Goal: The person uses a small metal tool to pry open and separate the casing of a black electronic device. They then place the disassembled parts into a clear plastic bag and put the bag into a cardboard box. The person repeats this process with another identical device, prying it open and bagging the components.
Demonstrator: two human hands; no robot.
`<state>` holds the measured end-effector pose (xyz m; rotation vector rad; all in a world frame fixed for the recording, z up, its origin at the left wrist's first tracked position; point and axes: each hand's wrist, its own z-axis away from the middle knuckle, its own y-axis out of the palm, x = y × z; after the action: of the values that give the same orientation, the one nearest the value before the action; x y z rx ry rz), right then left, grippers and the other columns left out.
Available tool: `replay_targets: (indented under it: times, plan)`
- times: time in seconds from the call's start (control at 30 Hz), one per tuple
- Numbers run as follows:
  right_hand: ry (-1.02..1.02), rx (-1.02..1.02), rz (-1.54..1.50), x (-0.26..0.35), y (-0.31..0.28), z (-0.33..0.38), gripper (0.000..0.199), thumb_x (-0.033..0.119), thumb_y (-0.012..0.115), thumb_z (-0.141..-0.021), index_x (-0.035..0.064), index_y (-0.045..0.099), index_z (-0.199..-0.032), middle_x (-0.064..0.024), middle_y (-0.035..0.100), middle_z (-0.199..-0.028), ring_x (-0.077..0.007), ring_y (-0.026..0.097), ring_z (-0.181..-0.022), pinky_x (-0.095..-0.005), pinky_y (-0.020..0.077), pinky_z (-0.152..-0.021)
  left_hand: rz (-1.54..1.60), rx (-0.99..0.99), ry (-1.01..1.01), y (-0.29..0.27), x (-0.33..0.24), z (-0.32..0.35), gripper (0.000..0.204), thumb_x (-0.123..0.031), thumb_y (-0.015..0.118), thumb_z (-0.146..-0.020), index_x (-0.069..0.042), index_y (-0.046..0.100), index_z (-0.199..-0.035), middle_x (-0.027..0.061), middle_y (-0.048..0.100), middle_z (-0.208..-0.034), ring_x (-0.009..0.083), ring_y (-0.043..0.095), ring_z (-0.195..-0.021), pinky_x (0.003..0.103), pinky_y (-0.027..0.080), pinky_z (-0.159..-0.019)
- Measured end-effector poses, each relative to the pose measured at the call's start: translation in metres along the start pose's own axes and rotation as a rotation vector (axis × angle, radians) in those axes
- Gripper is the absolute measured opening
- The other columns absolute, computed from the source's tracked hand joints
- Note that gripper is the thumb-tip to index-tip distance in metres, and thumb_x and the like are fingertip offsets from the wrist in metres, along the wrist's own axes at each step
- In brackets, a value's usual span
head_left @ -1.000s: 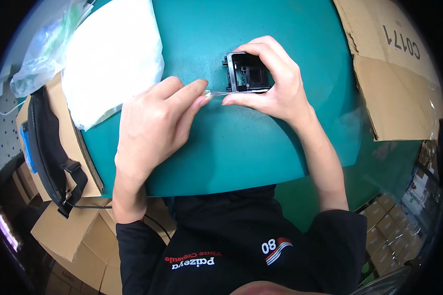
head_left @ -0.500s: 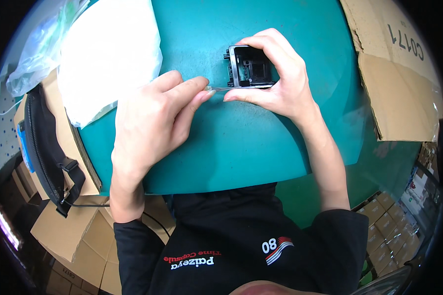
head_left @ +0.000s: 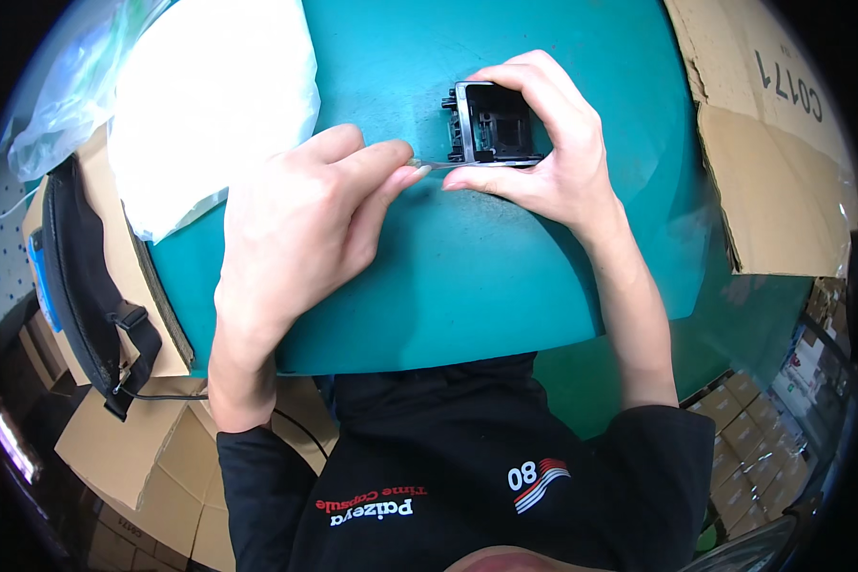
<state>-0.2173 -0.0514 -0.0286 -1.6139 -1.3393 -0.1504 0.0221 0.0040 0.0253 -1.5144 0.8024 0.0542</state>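
A small black plastic housing [head_left: 505,129], box-shaped with an open hollow side and small tabs along its left edge, is held above the green table by my right hand [head_left: 572,157]. The fingers of that hand curl over the far edge and the thumb lies along the near one. From the left, my left hand [head_left: 300,219] pinches a thin, pale, shiny strip [head_left: 443,166] between thumb and fingers. It reaches the housing's near left corner; I cannot tell whether it is film or a slim tool.
A white plastic bag [head_left: 210,105] lies on the green tabletop [head_left: 467,286] at the far left, beside a clear bag [head_left: 71,105]. A black strapped pouch [head_left: 76,257] rests on cardboard at left. An opened cardboard box [head_left: 772,181] stands at right.
Both hands have shifted slightly right and the housing has moved a little right and away from me. The pinch and the hold are unchanged.
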Motion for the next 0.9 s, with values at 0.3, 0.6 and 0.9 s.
replay_targets:
  times: [0.3, 0.6, 0.9]
  plan:
    - [0.016, 0.017, 0.017, 0.0018, -0.0023, -0.0002, 0.068, 0.037, 0.1, -0.06, 0.0015, 0.067, -0.109, -0.0115, 0.066, -0.096, -0.0264, 0.066, -0.086, -0.0346, 0.0571, -0.076, -0.074, -0.038, 0.022, 0.0033, 0.0002, -0.002, 0.01, -0.015, 0.074, -0.092, -0.01, 0.076, -0.1, 0.0086, 0.056, -0.069, 0.0277, 0.055, -0.054, 0.038, 0.043, -0.05]
    - [0.006, 0.014, 0.02, 0.0007, -0.0014, -0.0009, 0.069, 0.038, 0.099, -0.06, 0.001, 0.067, -0.109, -0.0121, 0.065, -0.096, -0.0271, 0.066, -0.085, -0.0348, 0.057, -0.075, -0.104, -0.034, -0.003, 0.0012, -0.0056, -0.0034, 0.01, -0.017, 0.074, -0.093, -0.01, 0.076, -0.1, 0.0083, 0.056, -0.07, 0.0272, 0.056, -0.054, 0.038, 0.043, -0.05]
    - [0.033, -0.014, 0.033, 0.0008, -0.001, 0.0011, 0.071, 0.042, 0.099, -0.059, 0.0025, 0.066, -0.109, -0.0108, 0.066, -0.095, -0.0265, 0.069, -0.084, -0.0345, 0.0583, -0.076, -0.138, -0.053, 0.0, 0.0013, -0.0017, -0.0088, 0.01, -0.016, 0.071, -0.095, -0.01, 0.076, -0.101, 0.0091, 0.058, -0.072, 0.0278, 0.058, -0.056, 0.038, 0.045, -0.053]
